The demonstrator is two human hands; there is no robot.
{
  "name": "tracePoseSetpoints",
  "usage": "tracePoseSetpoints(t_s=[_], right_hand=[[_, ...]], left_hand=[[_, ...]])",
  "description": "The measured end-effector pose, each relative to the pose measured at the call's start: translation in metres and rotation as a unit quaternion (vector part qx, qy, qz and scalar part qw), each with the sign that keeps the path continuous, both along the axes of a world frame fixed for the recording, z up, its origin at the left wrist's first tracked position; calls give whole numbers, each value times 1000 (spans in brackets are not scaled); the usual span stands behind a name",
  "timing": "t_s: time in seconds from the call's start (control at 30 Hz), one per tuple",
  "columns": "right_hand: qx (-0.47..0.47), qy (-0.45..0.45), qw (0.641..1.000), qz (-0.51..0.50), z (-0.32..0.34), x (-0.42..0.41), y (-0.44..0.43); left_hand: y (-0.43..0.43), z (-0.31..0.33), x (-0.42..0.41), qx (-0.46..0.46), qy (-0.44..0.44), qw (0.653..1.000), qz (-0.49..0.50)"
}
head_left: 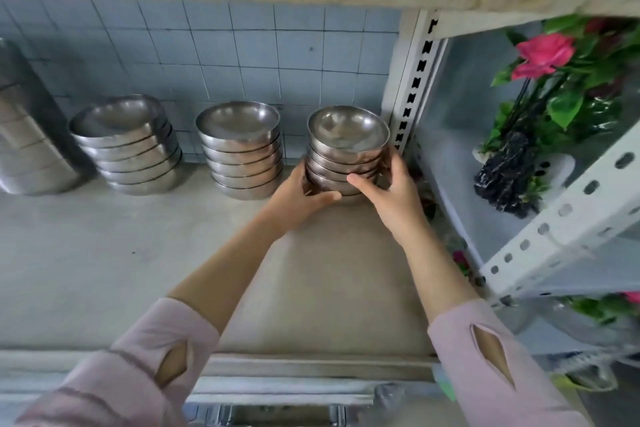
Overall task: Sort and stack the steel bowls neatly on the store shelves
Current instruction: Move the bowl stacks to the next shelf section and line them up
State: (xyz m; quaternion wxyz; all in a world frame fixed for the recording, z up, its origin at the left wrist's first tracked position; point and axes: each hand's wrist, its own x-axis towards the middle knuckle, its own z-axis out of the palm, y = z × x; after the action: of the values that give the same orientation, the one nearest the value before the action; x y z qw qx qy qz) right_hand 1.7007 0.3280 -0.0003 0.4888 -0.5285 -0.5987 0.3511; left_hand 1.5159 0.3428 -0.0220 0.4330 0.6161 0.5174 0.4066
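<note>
Nearest the viewer, two pink sleeves (114, 388) extend over the metal front lip (294, 366) of the shelf (121, 253), whose grey surface offers broad open room between lip and bowls.

The left hand (299, 199) and the right hand (393, 192) both grasp the small-bowl stack (348, 146) from opposite sides, with the thumbs across its front and the fingers curled round its lower bowls. The hands hide its base, so whether it sits on the shelf or is slightly raised cannot be told. The bowls are nested with their rims nearly level.

Level with it stand the middle stack (240, 149), upright and even, and the left stack (128, 146), wider and leaning a little to the right. A tall steel vessel (24, 121) stands at the far left edge.

Judged from this layout, sorting by size appears largely done. What remains is settling the held stack in line and perhaps straightening the left stack.

Clearance is tight on the right. The slotted upright (412, 87) stands just beside the right fingers, with artificial flowers (543, 52) beyond it. The tiled wall (242, 45) closes the back, near the stacks.
</note>
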Motion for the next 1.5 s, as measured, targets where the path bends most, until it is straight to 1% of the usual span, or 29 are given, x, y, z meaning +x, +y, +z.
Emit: tracePoseSetpoints(t_s=[0.07, 0.3, 0.6, 0.7, 0.77, 0.83, 0.9, 0.93, 1.03, 1.1, 1.2, 1.3, 1.37, 1.5], right_hand=[[0, 0, 1000, 2, -2, 1, 6], [6, -44, 999, 29, -3, 5, 19], [-8, -52, 998, 47, 0, 6, 20], [-24, -38, 998, 42, 8, 5, 8], [-31, -24, 999, 15, 17, 2, -9], [-14, -6, 1000, -3, 27, -4, -34], [10, -8, 1000, -14, 33, -11, -62], [20, -23, 999, -21, 34, -16, -76], [69, -98, 992, -23, 34, -38, -113], [101, -142, 985, -11, 35, -61, -132], [146, -201, 968, 21, 37, -114, -160], [175, -228, 955, 74, 43, -186, -194], [204, -234, 943, 122, 46, -250, -222], [225, -217, 933, 176, 50, -347, -259]], left_hand=[[4, -1, 1, 0, 8, 1000, 12], [11, 1, 0, 14, 45, 998, 43], [16, -1, -2, -42, 55, 997, 25], [11, 3, -1, -61, 87, 993, 59], [-1, 7, 0, -45, 133, 986, 86], [-19, 13, -1, -17, 181, 979, 95], [-45, 19, -9, 29, 196, 976, 96], [-61, 24, -15, 59, 196, 974, 95], [-116, 40, -49, 142, 205, 963, 98], [-158, 51, -85, 167, 220, 954, 118], [-226, 61, -154, 165, 250, 940, 162], [-297, 65, -234, 143, 275, 923, 229], [-351, 67, -292, 128, 288, 905, 285], [-417, 69, -368, 125, 296, 876, 361]])
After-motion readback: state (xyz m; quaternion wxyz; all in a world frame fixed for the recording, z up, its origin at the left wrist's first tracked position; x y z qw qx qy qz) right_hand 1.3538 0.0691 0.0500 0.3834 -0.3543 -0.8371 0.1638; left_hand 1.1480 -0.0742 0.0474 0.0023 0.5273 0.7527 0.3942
